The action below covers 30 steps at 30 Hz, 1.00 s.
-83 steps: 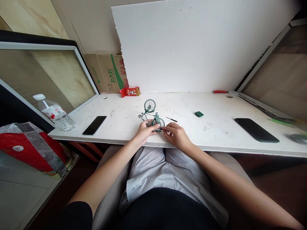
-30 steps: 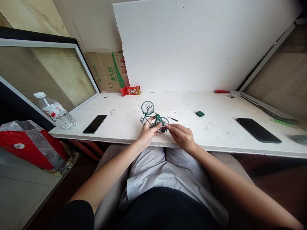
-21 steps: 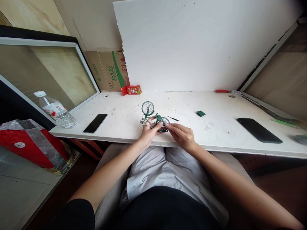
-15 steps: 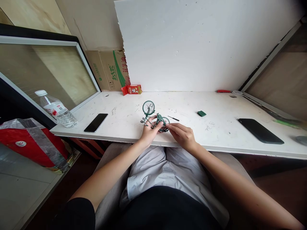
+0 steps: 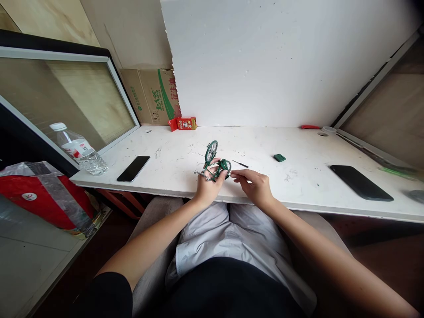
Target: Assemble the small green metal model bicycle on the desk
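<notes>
My left hand (image 5: 209, 190) is closed around the frame of a small green model bicycle (image 5: 217, 167), holding it tilted above the front of the table. One of its spoked wheels points up and away; the other is at the right, close to my right hand (image 5: 256, 185). The fingertips of that hand are pinched together beside this wheel; whatever they hold, if anything, is too small to make out. Behind my hands a thin dark tool (image 5: 240, 164) lies on the table. A small dark green block-like piece (image 5: 279, 157) rests farther right.
On the white table (image 5: 185, 154) a phone (image 5: 134, 168) and a water bottle (image 5: 81, 150) are at the left. A black flat case (image 5: 361, 182) lies at the right. A red small box (image 5: 186, 123) and a cardboard carton (image 5: 149, 97) stand at the back.
My left hand has turned the model bicycle, so its wheels now show more edge-on. My right fingertips have come slightly away from the near wheel.
</notes>
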Tool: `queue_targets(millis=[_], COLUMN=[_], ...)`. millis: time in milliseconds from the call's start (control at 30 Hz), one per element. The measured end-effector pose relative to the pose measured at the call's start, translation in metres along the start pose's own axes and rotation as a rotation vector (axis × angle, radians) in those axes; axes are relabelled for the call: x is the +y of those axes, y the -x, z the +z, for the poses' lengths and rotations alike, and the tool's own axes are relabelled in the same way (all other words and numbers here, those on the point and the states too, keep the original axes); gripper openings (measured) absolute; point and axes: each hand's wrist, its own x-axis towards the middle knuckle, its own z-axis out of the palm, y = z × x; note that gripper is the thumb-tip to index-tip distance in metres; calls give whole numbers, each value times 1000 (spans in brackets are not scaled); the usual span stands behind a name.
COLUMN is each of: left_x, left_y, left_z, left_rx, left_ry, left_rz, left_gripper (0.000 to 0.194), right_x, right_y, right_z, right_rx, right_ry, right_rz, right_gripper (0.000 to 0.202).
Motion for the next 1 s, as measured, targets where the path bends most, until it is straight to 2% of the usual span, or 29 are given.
queue_targets(millis=[133,267,333,467,633,833,933,1000], left_x=[-1,-3,-3,-4,-4,-8,-11,-11], left_y=[2,5,6,7,9,13,13,12], left_z=[3,3,3,6,9,15,18,20], left_rx=[24,-22,-36,19,65,48,60,73], left_ry=[65,125,123,149,148,146,142,128], left_rz=[-62,-163,-170,-174,-166,-168,-218,-298], left_gripper=[22,21,23,30,36,44,49,53], right_x=[4,6,7,10,12,12,13,12], right_y=[2,3,3,3,3,-1,-2,-2], right_z=[-1,-3,-4,-6,-6,-7,-8,-8], right_rx=[-23,-33,-48,-68,-73,-87,-83,-94], right_ry=[13,58,98,216,351,402,415,430], right_rz=[-23,-97,-155,-241,-286,-265,-240,-198], right_gripper=[25,20,17,10,25,45,51,52])
